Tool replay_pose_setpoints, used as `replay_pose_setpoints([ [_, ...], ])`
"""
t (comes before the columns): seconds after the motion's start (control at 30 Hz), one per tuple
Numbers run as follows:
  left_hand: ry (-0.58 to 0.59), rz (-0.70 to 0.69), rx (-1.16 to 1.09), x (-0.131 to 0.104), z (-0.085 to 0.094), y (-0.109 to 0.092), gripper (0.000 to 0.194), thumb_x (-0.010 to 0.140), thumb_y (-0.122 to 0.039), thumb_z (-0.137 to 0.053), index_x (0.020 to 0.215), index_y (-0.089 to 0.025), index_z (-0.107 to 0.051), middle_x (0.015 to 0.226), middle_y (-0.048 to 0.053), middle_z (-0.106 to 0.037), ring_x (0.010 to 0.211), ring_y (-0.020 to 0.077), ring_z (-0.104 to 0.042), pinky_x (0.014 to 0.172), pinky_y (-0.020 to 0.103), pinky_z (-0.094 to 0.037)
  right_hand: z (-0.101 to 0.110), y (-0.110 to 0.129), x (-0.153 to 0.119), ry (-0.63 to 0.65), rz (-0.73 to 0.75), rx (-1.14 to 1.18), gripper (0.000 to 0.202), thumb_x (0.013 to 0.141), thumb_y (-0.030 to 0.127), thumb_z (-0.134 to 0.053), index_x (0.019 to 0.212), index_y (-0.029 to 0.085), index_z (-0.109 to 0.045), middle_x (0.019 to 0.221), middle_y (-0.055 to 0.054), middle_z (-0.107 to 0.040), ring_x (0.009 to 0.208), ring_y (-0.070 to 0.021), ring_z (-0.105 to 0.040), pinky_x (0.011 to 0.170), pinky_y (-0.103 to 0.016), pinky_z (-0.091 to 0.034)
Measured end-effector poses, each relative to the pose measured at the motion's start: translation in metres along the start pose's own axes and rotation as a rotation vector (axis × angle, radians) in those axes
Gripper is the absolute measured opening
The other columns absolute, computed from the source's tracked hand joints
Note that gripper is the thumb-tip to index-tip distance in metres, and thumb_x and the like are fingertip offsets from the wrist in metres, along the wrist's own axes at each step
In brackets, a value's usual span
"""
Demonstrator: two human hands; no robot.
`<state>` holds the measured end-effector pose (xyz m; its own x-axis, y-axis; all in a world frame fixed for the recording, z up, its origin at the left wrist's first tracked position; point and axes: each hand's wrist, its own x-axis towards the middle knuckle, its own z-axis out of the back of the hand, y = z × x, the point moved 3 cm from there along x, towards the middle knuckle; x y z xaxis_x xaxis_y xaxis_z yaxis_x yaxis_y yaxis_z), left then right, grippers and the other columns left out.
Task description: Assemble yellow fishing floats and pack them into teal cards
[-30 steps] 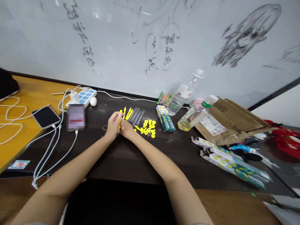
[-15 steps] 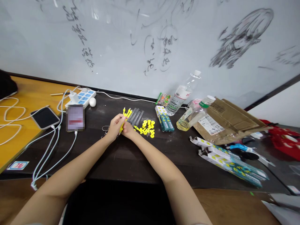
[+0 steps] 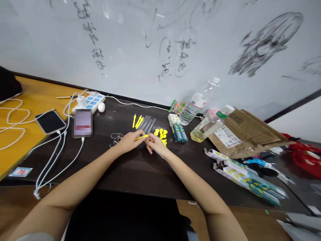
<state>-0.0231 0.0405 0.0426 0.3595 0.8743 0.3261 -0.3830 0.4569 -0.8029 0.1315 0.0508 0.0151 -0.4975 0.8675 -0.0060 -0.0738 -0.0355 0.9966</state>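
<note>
Since the earlier frame, the yellow stick point(image 3: 141, 137), pinched between my left hand's point(image 3: 130, 142) thumb and fingers, has swung from 1 o'clock to nearly 3 o'clock, towards my right hand point(image 3: 155, 143). The right hand is partly curled; I cannot tell whether it grips anything. At its 3 o'clock, a bottle point(image 3: 211, 123) contains shallow yellow liquid; flap-ended boxes point(image 3: 247, 179) lie at 4 o'clock.
</note>
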Motion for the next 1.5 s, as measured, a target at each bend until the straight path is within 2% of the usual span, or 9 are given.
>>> replay_pose_setpoints([
  [0.17, 0.16, -0.09, 0.2, -0.007, -0.016, -0.001, 0.008, 0.081, -0.025, -0.054, 0.088, -0.022, -0.056, 0.061, -0.003, -0.058, 0.049, 0.0139, -0.049, 0.051, 0.023, -0.029, 0.01, -0.014, -0.037, 0.032, -0.145, 0.211, 0.021, 0.067, 0.018, -0.058, 0.082, 0.02, -0.043, 0.076, 0.006, -0.052, 0.047, -0.0048, -0.051, 0.037, -0.02, -0.048],
  [0.37, 0.299, -0.214, 0.255, -0.006, -0.017, -0.007, 0.015, 0.087, -0.032, -0.05, 0.087, -0.025, -0.063, 0.073, 0.0, -0.066, 0.062, 0.015, -0.059, 0.059, 0.022, -0.035, 0.006, -0.018, -0.04, 0.152, -0.191, 0.208, 0.018, 0.065, 0.013, -0.05, 0.082, 0.019, -0.047, 0.061, 0.008, -0.051, 0.048, -0.0067, -0.051, 0.047, -0.026, -0.056],
  [0.67, 0.345, -0.278, 0.283, -0.006, -0.02, -0.006, 0.019, 0.087, -0.038, -0.053, 0.091, -0.026, -0.068, 0.085, 0.002, -0.07, 0.077, 0.0162, -0.064, 0.066, 0.022, -0.041, 0.008, -0.014, -0.045, 0.158, -0.094, -0.024, 0.026, 0.084, 0.041, -0.055, 0.076, 0.02, -0.04, 0.045, 0.011, -0.046, 0.03, -0.005, -0.041, 0.03, -0.014, -0.032],
  [0.8, 0.168, -0.234, 0.263, -0.003, -0.014, -0.003, 0.027, 0.08, -0.04, -0.064, 0.103, -0.026, -0.065, 0.09, 0.003, -0.068, 0.082, 0.0181, -0.063, 0.071, 0.026, -0.044, 0.011, -0.018, -0.042, 0.108, -0.069, -0.023, 0.034, 0.083, 0.05, -0.054, 0.076, 0.02, -0.04, 0.045, 0.011, -0.046, 0.029, -0.0053, -0.041, 0.03, -0.014, -0.033],
  [0.93, -0.283, -0.149, 0.139, 0.005, 0.003, 0.005, 0.051, 0.072, -0.036, -0.071, 0.119, -0.023, -0.054, 0.114, 0.009, -0.061, 0.108, 0.0232, -0.056, 0.09, 0.036, -0.044, 0.014, -0.02, -0.037, -0.006, -0.094, 0.117, 0.038, 0.078, 0.054, -0.059, 0.075, 0.02, -0.042, 0.051, 0.009, -0.047, 0.037, -0.0065, -0.046, 0.034, -0.018, -0.043],
  [1.03, -0.512, 0.032, -0.171, 0.008, 0.008, 0.019, 0.054, 0.073, -0.034, -0.068, 0.121, -0.02, -0.048, 0.114, 0.011, -0.058, 0.098, 0.0191, -0.061, 0.076, 0.03, -0.05, 0.015, -0.016, -0.037, -0.087, -0.069, 0.253, 0.039, 0.074, 0.052, -0.065, 0.073, 0.02, -0.043, 0.056, 0.008, -0.045, 0.044, -0.0067, -0.046, 0.039, -0.023, -0.05],
  [1.1, -0.439, 0.153, -0.399, 0.01, 0.0, 0.025, 0.051, 0.072, -0.035, -0.068, 0.116, -0.019, -0.049, 0.099, 0.008, -0.062, 0.073, 0.0138, -0.063, 0.056, 0.023, -0.049, 0.015, -0.013, -0.037, -0.129, -0.044, 0.305, 0.038, 0.073, 0.051, -0.066, 0.072, 0.02, -0.043, 0.059, 0.007, -0.044, 0.046, -0.0063, -0.044, 0.04, -0.024, -0.052],
  [1.23, -0.07, 0.253, -0.601, 0.008, -0.026, 0.018, 0.04, 0.069, -0.035, -0.071, 0.101, -0.014, -0.061, 0.068, 0.001, -0.061, 0.05, 0.0092, -0.055, 0.041, 0.018, -0.041, 0.013, -0.01, -0.039, -0.122, -0.018, 0.32, 0.036, 0.075, 0.049, -0.066, 0.073, 0.02, -0.043, 0.061, 0.007, -0.046, 0.047, -0.0063, -0.045, 0.046, -0.027, -0.055],
  [1.5, -0.107, 0.23, -0.66, 0.002, -0.031, 0.007, 0.032, 0.077, -0.041, -0.065, 0.093, -0.014, -0.066, 0.058, -0.001, -0.057, 0.046, 0.0067, -0.048, 0.04, 0.016, -0.038, 0.002, -0.015, -0.042, 0.035, 0.045, -0.066, 0.034, 0.081, 0.048, -0.058, 0.072, 0.02, -0.041, 0.056, 0.007, -0.046, 0.043, -0.0064, -0.042, 0.044, -0.02, -0.035],
])
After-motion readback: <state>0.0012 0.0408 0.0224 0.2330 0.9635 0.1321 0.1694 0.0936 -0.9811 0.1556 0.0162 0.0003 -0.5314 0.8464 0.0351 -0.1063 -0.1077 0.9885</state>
